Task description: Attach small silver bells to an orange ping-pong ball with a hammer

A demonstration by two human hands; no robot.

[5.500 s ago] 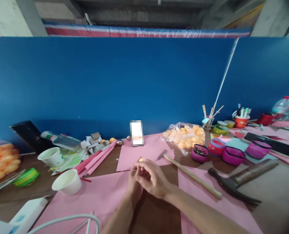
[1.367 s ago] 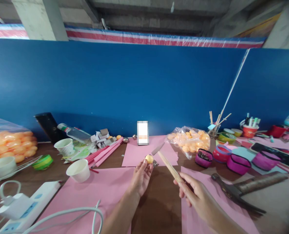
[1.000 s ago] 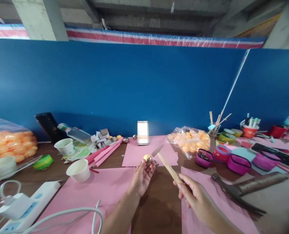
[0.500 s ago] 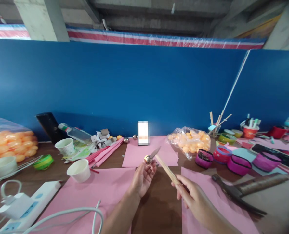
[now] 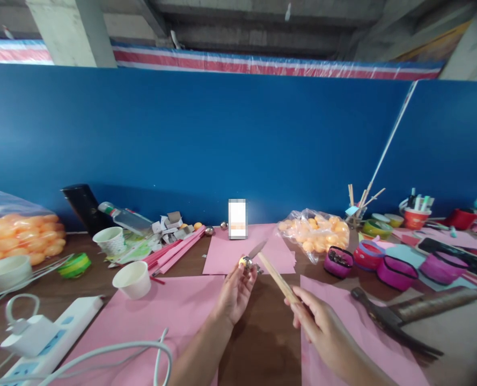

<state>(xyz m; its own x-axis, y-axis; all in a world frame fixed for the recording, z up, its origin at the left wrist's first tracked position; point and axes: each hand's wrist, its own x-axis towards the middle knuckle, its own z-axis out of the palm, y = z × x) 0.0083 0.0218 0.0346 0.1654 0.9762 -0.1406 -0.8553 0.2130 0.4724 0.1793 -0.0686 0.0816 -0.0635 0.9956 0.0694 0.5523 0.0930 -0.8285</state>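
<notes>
Palm up, my left hand [image 5: 238,294] pinches a small shiny metal ball [image 5: 246,261] with a yellowish patch, between thumb and fingers. More shiny metal bits [image 5: 258,269] show at its fingertips; their shape is too small to make out. My right hand [image 5: 311,316] is wrapped round the pale wooden handle of a small tool [image 5: 277,280]. A pointed grey metal head [image 5: 257,249] lies crosswise at the handle's far end. This head is right beside the ball; whether they touch I cannot tell.
A claw hammer [image 5: 399,316] lies on the right over pink paper [image 5: 322,343]. Purple bins [image 5: 396,272] and a bag of orange balls [image 5: 321,236] stand behind. At left are a paper cup [image 5: 132,281], a power strip [image 5: 67,327] and a white cable [image 5: 113,351]. A blurred upright rectangle [image 5: 237,220] stands ahead.
The view has shifted very slightly. Both hands keep their grips, with the tool head still beside the ball; slightly more of the shiny bits shows at the left fingertips.
</notes>
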